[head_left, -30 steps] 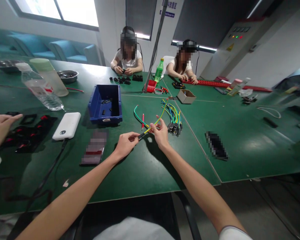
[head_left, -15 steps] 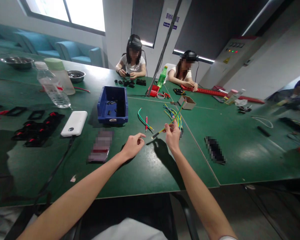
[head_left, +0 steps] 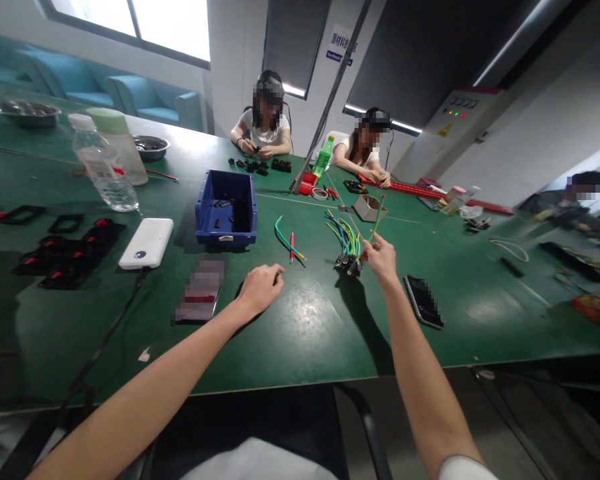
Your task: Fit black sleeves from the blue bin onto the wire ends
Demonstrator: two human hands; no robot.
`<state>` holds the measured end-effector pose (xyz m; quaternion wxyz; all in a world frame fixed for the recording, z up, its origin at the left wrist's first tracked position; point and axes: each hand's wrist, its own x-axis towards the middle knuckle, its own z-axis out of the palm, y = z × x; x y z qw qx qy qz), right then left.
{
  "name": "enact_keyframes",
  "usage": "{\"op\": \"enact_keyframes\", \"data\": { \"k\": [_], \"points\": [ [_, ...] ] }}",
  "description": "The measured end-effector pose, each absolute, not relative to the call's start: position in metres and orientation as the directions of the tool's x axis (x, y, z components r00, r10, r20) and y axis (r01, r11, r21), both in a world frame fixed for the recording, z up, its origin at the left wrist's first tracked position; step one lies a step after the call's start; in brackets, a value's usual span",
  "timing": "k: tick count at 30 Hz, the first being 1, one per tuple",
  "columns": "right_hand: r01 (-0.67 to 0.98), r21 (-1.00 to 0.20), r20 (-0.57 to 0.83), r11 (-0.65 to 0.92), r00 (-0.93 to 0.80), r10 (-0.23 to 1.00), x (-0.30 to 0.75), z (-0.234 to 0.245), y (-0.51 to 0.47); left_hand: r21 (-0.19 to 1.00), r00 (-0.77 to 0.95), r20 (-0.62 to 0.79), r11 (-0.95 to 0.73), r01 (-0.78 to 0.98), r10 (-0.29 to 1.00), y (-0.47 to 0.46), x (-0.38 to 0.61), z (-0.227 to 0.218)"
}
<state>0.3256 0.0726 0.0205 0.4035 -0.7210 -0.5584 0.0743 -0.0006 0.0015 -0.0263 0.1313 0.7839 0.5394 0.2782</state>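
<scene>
My right hand (head_left: 381,259) is raised over the green table (head_left: 300,333), its fingers pinched on a yellow-green wire (head_left: 377,225) that stands up from it. Just left of that hand lies a bundle of yellow, green and blue wires with black connectors (head_left: 347,245). My left hand (head_left: 261,288) rests on the table with loosely curled fingers and nothing in it. A loose green wire (head_left: 283,238) and a small red piece (head_left: 293,243) lie a little beyond my left hand.
A blue bin (head_left: 225,209) with black parts sits behind my left hand. A white power bank (head_left: 147,243), a phone (head_left: 201,289) and black-red parts (head_left: 60,253) lie left; another phone (head_left: 423,300) lies right. Two water bottles (head_left: 103,163) stand far left. Two people work across the table.
My left hand let go of the wire's end and sank to the table. My right hand carried the wire to the right, next to the connector bundle.
</scene>
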Motion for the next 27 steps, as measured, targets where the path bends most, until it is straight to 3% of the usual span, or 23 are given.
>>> {"op": "enact_keyframes", "data": {
  "k": [5, 12, 18, 27],
  "points": [
    [0.88, -0.415, 0.159, -0.231, 0.32, 0.934, 0.335, 0.026, 0.099, 0.525, 0.265, 0.278, -0.377, 0.763, 0.923, 0.002, -0.001, -0.025],
    [0.915, -0.313, 0.135, -0.254, 0.308, 0.942, 0.329, 0.023, 0.119, 0.532, 0.272, 0.284, -0.387, 0.753, 0.919, 0.003, -0.001, -0.026],
    [0.918, -0.271, 0.222, -0.291, 0.354, 0.909, 0.313, 0.01, 0.118, 0.521, 0.298, 0.295, -0.414, 0.746, 0.908, 0.001, 0.0, -0.027],
    [0.875, -0.319, 0.362, -0.365, 0.468, 0.806, 0.289, -0.001, 0.1, 0.508, 0.309, 0.293, -0.421, 0.751, 0.905, 0.003, 0.001, -0.027]
  ]
}}
